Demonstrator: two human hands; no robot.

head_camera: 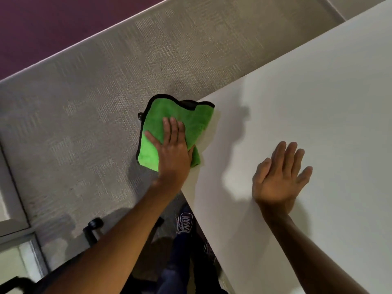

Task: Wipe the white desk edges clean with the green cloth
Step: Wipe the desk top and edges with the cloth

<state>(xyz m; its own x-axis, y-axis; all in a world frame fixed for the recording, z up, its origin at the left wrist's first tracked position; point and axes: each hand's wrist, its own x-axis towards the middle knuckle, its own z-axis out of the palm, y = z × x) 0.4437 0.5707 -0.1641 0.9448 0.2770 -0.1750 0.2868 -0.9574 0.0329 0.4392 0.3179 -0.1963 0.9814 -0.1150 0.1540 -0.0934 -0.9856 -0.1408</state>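
Hands first, going left to right: left hand (172, 143) is flat on the green cloth (169, 126), fingers spread a bit, thumb hooked round the near side, so it's pressing the cloth down more than gripping it. The cloth sits right at the tabletop (297, 102) corner and most of it hangs out past the side edge, over the grey carpet (84, 92). Only the right part of the cloth actually looks to be on the white surface. Right hand (280, 177) is further over, wide open, palm down, holding nothing. Can't tell if it's resting on the top or hovering just above.

What could go wrong, as far as I can judge: with so much cloth off the edge and only a flat palm on it, a push outward could slide the whole thing off onto the carpet. Also, if the hand stays flat on top, it only cleans the top face and skips the actual rim. Wrapping the cloth over the edge looks like the fix. Frame's a bit blurry, so no clue how dirty the edge is.
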